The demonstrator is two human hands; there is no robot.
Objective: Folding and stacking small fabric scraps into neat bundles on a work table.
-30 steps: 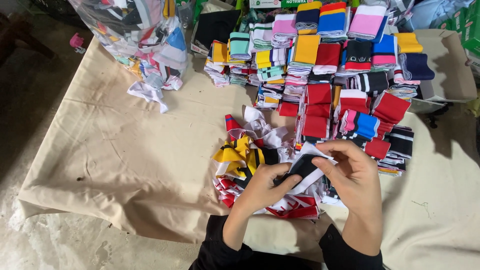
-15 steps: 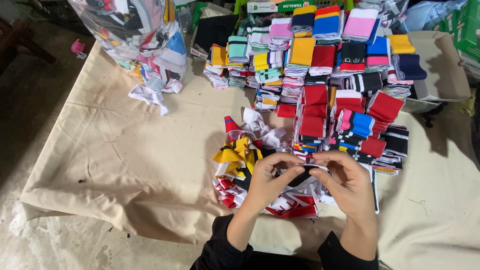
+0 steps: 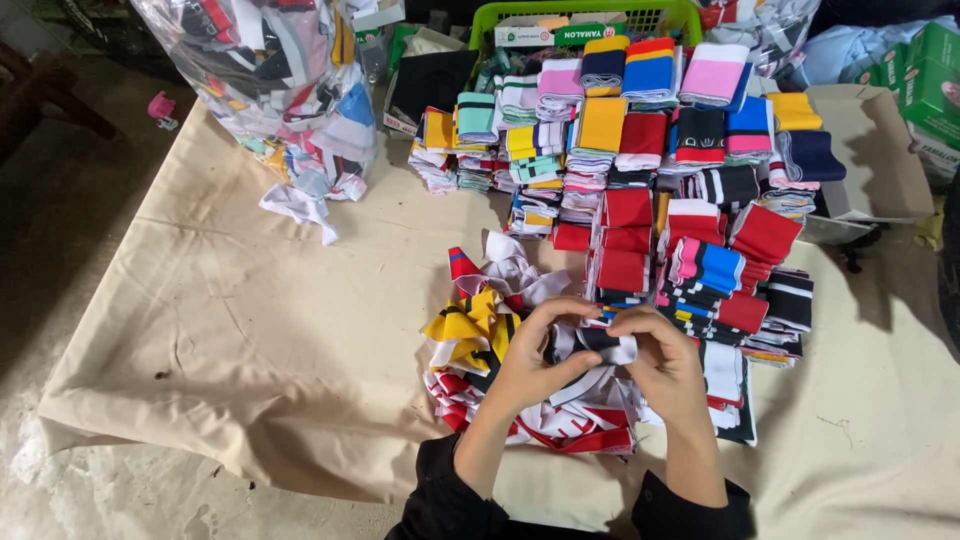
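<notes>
I am looking down on a table draped in a beige cloth (image 3: 250,330), standing on a rough grey floor; the cloth's near-left corner hangs over the edge. Along the far edge, a clear plastic bag (image 3: 290,90) stuffed with mixed fabric scraps sits at the far-left, with a few white scraps (image 3: 300,208) spilled beside it. A green plastic basket (image 3: 590,15) stands behind the far middle, and green cartons (image 3: 930,70) and an open cardboard box (image 3: 870,150) lie toward the far-right corner. Between these and my hands, neat stacks of folded knit bands (image 3: 650,190) in red, blue, pink, yellow and black crowd the worktop's middle and right. Just in front of them lies a loose heap of unfolded bands (image 3: 480,340), yellow, white and red, directly under my hands near the near edge. My left hand (image 3: 540,355) and right hand (image 3: 665,365) meet over that heap, both pinching one black-and-white band (image 3: 600,342) between thumbs and curled fingers, the strip stretched between them. The basket carries a flat green-and-white label at its rim.
</notes>
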